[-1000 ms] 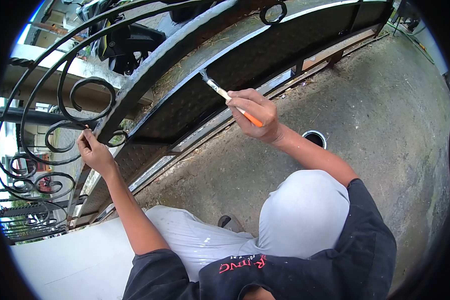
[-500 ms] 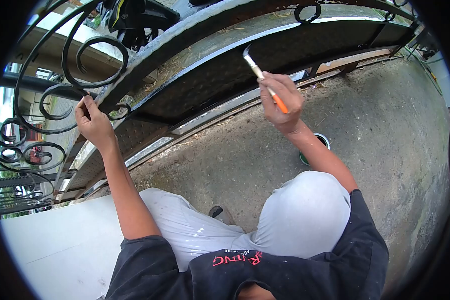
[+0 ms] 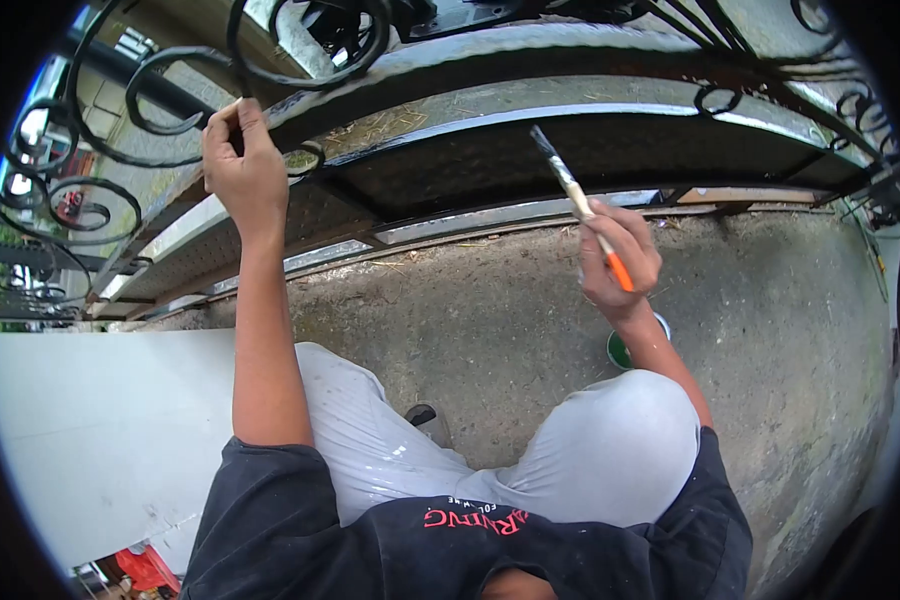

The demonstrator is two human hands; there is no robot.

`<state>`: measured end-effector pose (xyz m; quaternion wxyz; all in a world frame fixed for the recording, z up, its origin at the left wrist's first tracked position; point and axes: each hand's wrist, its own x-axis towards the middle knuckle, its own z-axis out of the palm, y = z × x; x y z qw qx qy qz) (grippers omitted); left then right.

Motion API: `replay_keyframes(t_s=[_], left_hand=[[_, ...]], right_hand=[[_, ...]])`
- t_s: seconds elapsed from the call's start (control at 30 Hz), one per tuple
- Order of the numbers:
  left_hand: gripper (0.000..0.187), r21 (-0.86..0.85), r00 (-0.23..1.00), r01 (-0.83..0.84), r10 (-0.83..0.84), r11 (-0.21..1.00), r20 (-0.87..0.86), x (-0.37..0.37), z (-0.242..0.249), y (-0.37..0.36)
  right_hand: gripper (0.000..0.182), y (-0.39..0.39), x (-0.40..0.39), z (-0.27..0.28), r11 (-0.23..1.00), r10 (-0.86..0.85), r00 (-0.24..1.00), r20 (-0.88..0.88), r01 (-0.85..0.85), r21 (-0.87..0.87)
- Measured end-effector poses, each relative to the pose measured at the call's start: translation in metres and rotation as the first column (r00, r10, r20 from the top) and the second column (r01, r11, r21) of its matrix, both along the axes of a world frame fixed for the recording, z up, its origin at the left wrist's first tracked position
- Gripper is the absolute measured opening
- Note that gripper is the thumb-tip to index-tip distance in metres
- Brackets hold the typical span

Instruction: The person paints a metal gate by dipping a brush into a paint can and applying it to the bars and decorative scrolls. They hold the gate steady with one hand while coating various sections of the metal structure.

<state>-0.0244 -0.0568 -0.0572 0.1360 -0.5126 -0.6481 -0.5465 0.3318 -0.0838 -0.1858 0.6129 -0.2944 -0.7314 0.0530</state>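
Note:
A paintbrush (image 3: 576,192) with a pale handle and orange end is held in my right hand (image 3: 620,258), fingers pinched around it. Its dark, wet bristles point up and left, overlapping the upper part of the black metal gate panel (image 3: 470,165) in this view. My left hand (image 3: 245,165) is closed on the gate's ironwork, at the end of the rail beside the black scrolls (image 3: 155,95). Behind my right forearm, a paint can (image 3: 620,350) with green inside stands on the ground, partly hidden.
An upper gate rail (image 3: 530,65) runs across above the panel, with a motorcycle (image 3: 470,15) behind it. Concrete ground (image 3: 770,300) lies below. A white board (image 3: 120,420) is at my left, beside my bent knees.
The view has turned, so the gate sits further right and more level. The brush tip has dropped slightly from the panel's top edge. My left hand keeps its hold on the ironwork.

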Motion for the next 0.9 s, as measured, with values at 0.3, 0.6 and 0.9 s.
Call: replay_keyframes(t_s=[0.3, 0.6, 0.9], left_hand=[[0.027, -0.077, 0.966, 0.241, -0.231, 0.967, 0.120, -0.023, 0.005, -0.013], [0.025, 0.010, 0.987, 0.131, -0.132, 0.991, 0.089, -0.009, 0.003, -0.006], [0.029, -0.036, 0.983, 0.183, -0.182, 0.982, 0.030, -0.007, 0.002, -0.014]], right_hand=[[0.011, 0.040, 0.010, 0.175, 0.699, 0.551, 0.802, 0.231, -0.291, -0.653], [0.016, -0.004, -0.034, 0.109, 0.903, 0.047, 0.966, -0.254, -0.150, -0.404], [0.013, -0.013, -0.098, -0.012, 0.887, -0.462, 0.855, -0.237, 0.446, -0.120]])
